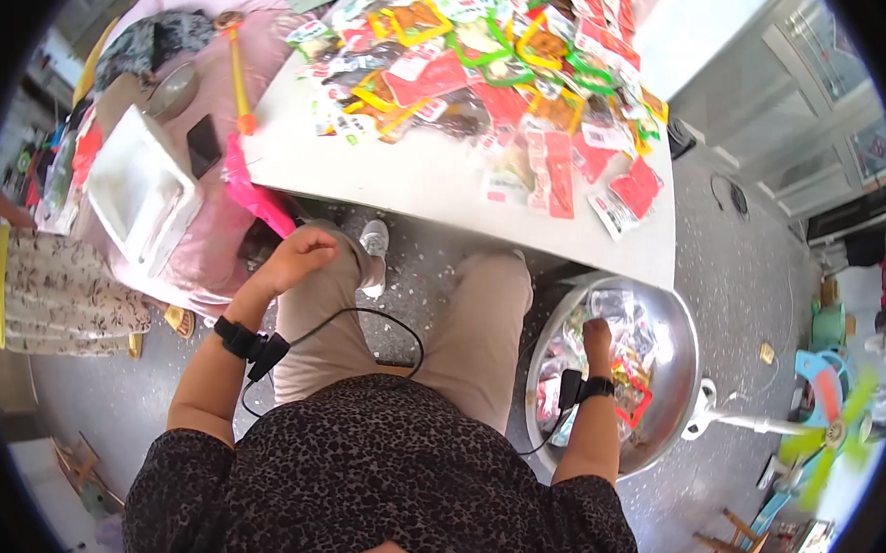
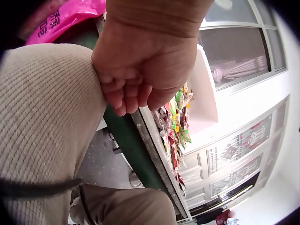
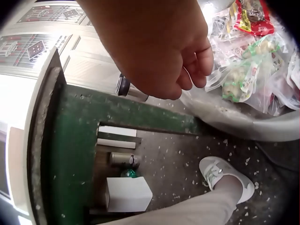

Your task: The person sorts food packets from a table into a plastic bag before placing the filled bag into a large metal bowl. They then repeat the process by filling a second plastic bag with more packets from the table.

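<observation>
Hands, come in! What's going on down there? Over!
Left hand at left leg, right hand over metal bowl. Nothing seen in either hand. Packets heaped on table, more in bowl. Nothing seen blocking the bowl.

White bench (image 1: pixel 357 171) — colourful packets (image 1: pixel 433 77) heaped over its far part, a few spread toward the near edge. Adjacent pink cloth (image 1: pixel 269 55) — white box (image 1: pixel 138 187), black phone (image 1: pixel 204 146).

A panelled door (image 1: pixel 770 109) adjoins the speckled grey floor (image 1: pixel 718 272).
</observation>
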Tool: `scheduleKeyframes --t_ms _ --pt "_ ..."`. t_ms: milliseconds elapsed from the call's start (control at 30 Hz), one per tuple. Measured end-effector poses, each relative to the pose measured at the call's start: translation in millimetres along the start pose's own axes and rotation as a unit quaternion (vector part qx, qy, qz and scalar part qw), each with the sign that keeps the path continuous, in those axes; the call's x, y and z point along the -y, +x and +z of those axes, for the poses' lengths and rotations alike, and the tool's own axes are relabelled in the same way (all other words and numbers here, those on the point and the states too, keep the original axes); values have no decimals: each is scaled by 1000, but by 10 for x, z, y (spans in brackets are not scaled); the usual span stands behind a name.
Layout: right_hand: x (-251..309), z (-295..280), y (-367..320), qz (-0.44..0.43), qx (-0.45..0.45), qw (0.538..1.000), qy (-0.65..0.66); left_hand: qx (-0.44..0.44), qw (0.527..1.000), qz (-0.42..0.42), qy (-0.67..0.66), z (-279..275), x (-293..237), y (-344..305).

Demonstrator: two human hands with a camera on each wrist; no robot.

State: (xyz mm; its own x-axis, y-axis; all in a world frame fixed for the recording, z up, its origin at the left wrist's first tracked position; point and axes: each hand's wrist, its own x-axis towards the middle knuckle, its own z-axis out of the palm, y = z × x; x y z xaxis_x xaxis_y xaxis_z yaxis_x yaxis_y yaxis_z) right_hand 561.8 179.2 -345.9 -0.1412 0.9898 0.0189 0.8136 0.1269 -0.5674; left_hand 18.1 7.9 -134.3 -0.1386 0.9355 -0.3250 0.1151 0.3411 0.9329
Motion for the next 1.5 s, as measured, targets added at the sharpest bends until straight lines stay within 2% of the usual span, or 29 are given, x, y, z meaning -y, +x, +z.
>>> scheduleKeyframes --t_ms 33,67,133,200,333,367,467,500,567,700,767,800,900,933,967,1033,1067,1133,1167,1200,1267,1333,1367,1467,1500 --pt "72 66 -2 -20 4 1000 -20 -3 1000 8 -5 -8 19 -3" --pt "195 110 -44 30 -18 997 65 -4 1000 14 -10 -14 53 -8" --pt "236 239 -18 85 15 983 164 -3 999 35 -11 -37 109 -14" --pt "451 240 18 49 22 981 185 -1 998 59 -3 -64 152 -27" --pt "1663 -133 -131 29 24 953 300 4 993 117 28 -142 163 -61" --pt "1855 -189 -136 19 34 960 276 10 995 97 -31 -155 140 -83" --pt "2458 -273 -188 -105 -32 972 209 -9 993 110 -49 -265 147 -118" --pt "2669 -293 -241 -83 -13 963 256 -37 992 119 -23 -323 137 -159" --pt "2830 -138 -253 -133 -36 959 248 -84 987 134 27 -421 126 -203" --pt "2960 -3 -252 -257 -46 952 160 -135 980 146 -15 -708 222 -263" --pt "3043 11 -274 -331 -71 937 84 -201 969 142 -25 -863 236 -298" --pt "3070 12 -276 -341 -74 935 66 -234 962 139 -30 -955 241 -320" --pt "3085 21 -289 -356 -82 931 27 -379 914 140 46 -1219 -3 -512" --pt "3065 36 -272 -353 -83 932 24 -461 861 137 164 -1389 44 -510" --pt "3058 41 -259 -350 -85 933 21 -532 789 132 278 -1600 99 -518" --pt "3064 35 -252 -353 -80 932 25 -614 651 227 384 -2028 122 -560" --pt "3060 27 -252 -353 -78 932 25 -637 621 219 402 -2244 130 -591" --pt "3130 35 -266 -366 -87 926 18 -651 602 155 435 -2566 127 -670" --pt "3130 3 -281 -362 -99 927 9 -644 615 116 439 -2779 252 -648" --pt "3066 -68 -285 -348 -94 933 4 -623 637 39 453 -2931 360 -635" --pt "3075 19 -232 -342 -70 937 18 -501 728 -147 444 -3101 469 -710" --pt "3116 78 -237 -354 -90 930 19 -420 776 -184 433 -3155 522 -791" --pt "3108 82 -236 -355 -92 930 19 -428 764 -152 459 -3152 565 -805" --pt "3092 45 -249 -348 -79 934 15 -427 762 -185 451 -3109 509 -806" --pt "3120 42 -250 -348 -71 935 15 -452 758 -171 438 -3069 472 -833"
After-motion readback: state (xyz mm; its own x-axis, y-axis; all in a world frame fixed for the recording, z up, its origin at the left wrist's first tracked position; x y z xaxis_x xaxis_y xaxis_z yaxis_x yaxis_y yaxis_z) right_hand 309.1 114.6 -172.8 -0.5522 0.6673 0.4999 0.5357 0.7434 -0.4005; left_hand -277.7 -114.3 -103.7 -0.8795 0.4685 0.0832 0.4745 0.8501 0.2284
